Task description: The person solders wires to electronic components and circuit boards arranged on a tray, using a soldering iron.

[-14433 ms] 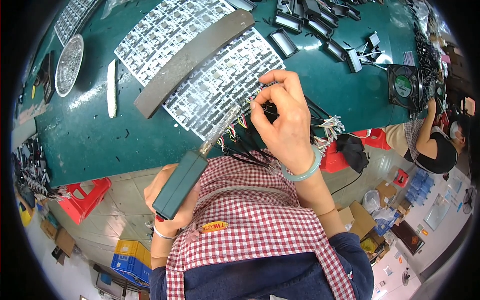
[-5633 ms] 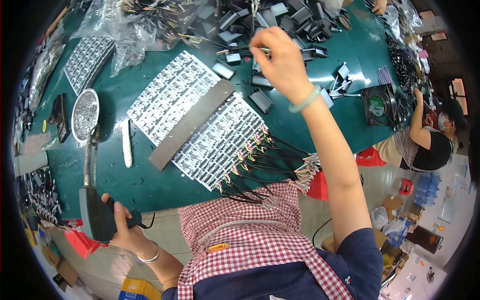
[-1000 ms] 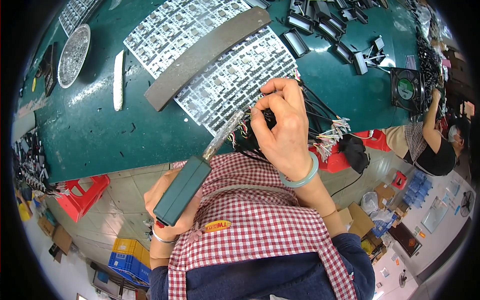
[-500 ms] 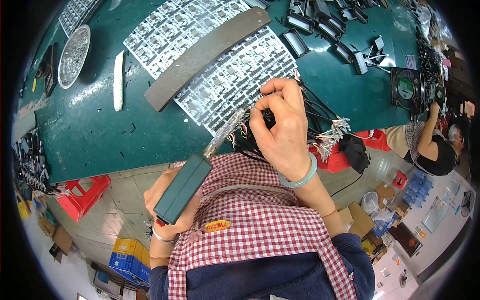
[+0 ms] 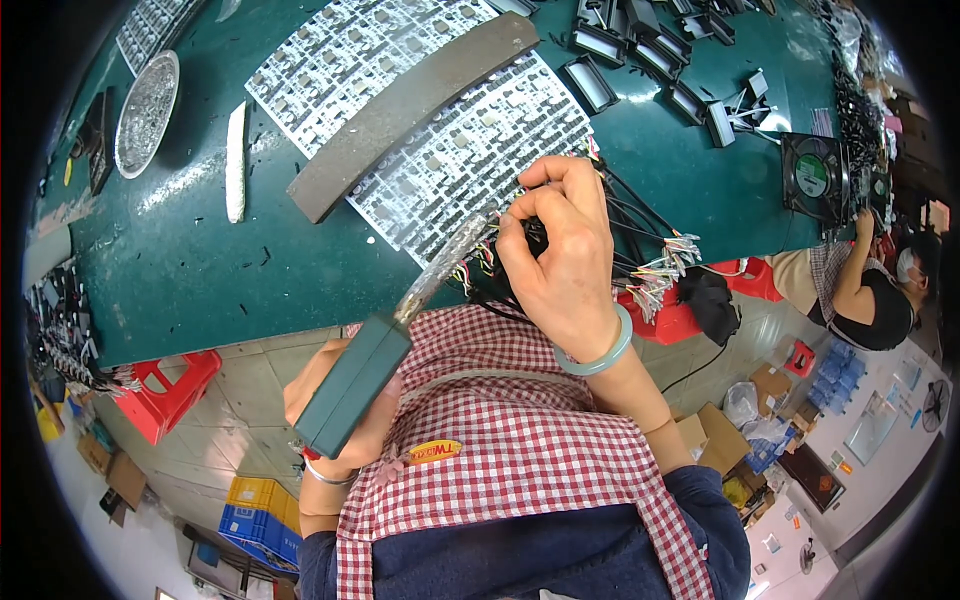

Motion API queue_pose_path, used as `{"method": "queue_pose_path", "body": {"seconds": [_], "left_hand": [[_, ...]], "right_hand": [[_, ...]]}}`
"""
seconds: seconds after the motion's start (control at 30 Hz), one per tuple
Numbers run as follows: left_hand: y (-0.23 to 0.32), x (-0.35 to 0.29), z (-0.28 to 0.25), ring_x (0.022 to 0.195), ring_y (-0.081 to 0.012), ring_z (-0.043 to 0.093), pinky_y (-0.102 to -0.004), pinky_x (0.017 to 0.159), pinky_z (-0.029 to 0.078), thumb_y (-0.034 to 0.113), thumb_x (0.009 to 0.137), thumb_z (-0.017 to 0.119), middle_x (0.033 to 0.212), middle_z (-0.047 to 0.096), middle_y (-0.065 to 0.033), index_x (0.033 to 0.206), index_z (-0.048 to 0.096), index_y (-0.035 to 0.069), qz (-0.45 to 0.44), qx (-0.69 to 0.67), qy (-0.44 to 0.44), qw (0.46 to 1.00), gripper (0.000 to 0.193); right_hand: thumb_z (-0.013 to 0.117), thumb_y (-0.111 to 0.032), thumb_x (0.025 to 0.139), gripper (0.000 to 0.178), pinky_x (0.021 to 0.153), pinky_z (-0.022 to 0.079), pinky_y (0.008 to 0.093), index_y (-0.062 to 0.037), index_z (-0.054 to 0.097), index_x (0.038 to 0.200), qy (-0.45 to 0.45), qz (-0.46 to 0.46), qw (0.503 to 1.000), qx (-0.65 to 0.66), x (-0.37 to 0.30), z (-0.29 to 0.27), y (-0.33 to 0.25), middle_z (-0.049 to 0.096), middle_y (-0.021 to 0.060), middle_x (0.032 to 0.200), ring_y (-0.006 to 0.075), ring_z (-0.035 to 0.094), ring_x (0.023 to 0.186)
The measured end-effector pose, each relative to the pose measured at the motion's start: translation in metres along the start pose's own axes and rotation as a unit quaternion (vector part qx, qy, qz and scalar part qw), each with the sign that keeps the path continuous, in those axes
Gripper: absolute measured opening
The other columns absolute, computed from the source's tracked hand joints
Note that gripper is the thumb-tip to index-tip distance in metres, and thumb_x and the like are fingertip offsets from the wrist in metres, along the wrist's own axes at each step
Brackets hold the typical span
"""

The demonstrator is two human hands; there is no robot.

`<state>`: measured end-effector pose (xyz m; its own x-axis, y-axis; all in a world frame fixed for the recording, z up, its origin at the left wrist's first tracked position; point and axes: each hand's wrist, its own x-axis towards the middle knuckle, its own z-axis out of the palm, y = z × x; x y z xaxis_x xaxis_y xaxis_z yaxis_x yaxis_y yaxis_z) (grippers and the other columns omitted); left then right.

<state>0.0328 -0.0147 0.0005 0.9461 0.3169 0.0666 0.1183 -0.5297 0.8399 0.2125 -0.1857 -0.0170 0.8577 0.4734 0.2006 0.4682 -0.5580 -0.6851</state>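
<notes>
A soldering iron with a boxy green handle [image 5: 355,385] and a silvery metal barrel is in my left hand [image 5: 335,405], whose fingers wrap round the handle from below. Its tip reaches up to the fingertips of my right hand [image 5: 565,250]. That hand is closed in a pinch of thumb and forefinger on a wire, mostly hidden by the fingers, at the near edge of a panel of small circuit boards [image 5: 480,140]. Black cables [image 5: 630,210] with coloured and white wire ends lie beneath and beside the right hand. Across the panels rests a long grey bar [image 5: 415,110].
On the green table [image 5: 180,290] a metal bowl [image 5: 148,115] and a white stick [image 5: 236,160] lie to the left. Black plastic housings [image 5: 660,55] are scattered at the far right, near a black fan [image 5: 815,180]. Another person [image 5: 870,300] sits at the right edge.
The soldering iron's handle has shifted slightly left and its angle has changed a little, with my left hand. Its tip stays by my right fingertips, which have hardly moved.
</notes>
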Motion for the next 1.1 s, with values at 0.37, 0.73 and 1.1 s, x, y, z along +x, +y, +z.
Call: {"method": "queue_pose_path", "body": {"seconds": [0.37, 0.73, 1.1], "left_hand": [[-0.005, -0.013, -0.001, 0.079, -0.0311, 0.073, -0.0346, 0.071, 0.059, 0.003, 0.065, 0.076, 0.092, 0.071, -0.0194, 0.093, 0.072, -0.006, -0.064, -0.002, 0.008, 0.998, 0.03], [-0.01, -0.019, 0.002, 0.078, -0.0303, 0.073, -0.0335, 0.07, 0.058, 0.003, 0.067, 0.076, 0.093, 0.071, -0.0203, 0.098, 0.071, -0.008, -0.106, -0.053, 0.02, 0.993, 0.034], [-0.012, -0.018, 0.002, 0.078, -0.0301, 0.073, -0.034, 0.07, 0.058, 0.003, 0.067, 0.076, 0.093, 0.071, -0.02, 0.097, 0.071, -0.007, -0.09, -0.046, 0.018, 0.995, 0.032]], "right_hand": [[0.066, 0.005, 0.074, 0.009, 0.076, 0.047, 0.0389, 0.0024, 0.057, 0.075, -0.012, -0.004, 1.0, 0.004, 0.002, -0.004, 0.001, 0.054, 0.0156, 0.102, 0.0322, 0.055, 0.093], [0.07, 0.003, 0.076, 0.014, 0.075, 0.049, 0.0381, 0.0008, 0.057, 0.083, -0.021, -0.065, 0.997, -0.021, 0.001, -0.004, 0.006, 0.054, 0.0134, 0.104, 0.0303, 0.056, 0.093], [0.068, 0.005, 0.076, 0.013, 0.074, 0.05, 0.0363, 0.0012, 0.059, 0.084, 0.025, 0.011, 0.999, 0.035, -0.005, -0.002, -0.001, 0.055, 0.0148, 0.106, 0.0293, 0.059, 0.088]]}}
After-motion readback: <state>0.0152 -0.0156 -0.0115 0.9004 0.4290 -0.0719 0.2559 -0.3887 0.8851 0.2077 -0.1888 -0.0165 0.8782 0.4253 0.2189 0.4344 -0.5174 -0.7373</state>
